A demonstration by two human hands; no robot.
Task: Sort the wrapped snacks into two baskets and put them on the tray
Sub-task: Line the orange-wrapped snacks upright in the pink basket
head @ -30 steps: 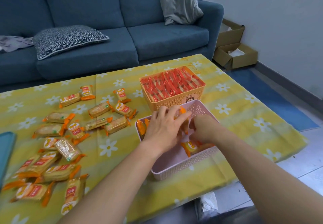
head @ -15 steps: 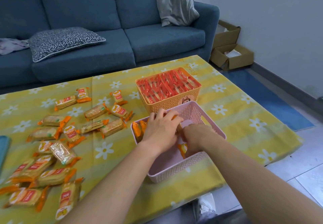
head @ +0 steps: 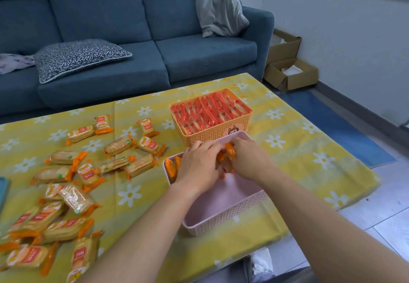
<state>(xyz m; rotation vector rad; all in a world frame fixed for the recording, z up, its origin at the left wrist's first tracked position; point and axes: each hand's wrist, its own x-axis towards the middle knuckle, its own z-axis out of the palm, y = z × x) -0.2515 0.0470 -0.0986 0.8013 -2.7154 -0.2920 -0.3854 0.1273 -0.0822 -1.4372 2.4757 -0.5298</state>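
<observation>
A yellow daisy cloth (head: pixel 287 150) covers the low table in front of a blue sofa (head: pixel 199 61). The orange basket (head: pixel 212 135) stands near the far right of the cloth, packed full of red packs (head: pixel 210 112). Just in front of it, touching or nearly so, is the pink basket (head: pixel 223 220), with a few orange packs (head: pixel 171 167) upright in its far left corner. Both hands are inside its far end. The right hand (head: pixel 247 161) pinches one orange-wrapped snack (head: pixel 230 151) by its upper end. The left hand (head: pixel 199 167) lies beside it, fingers bent over the packs; whether it grips any I cannot tell. Loose snacks (head: pixel 119 146) lie scattered over the left of the cloth. A teal edge (head: pixel 3 192) at the far left may be the tray.
</observation>
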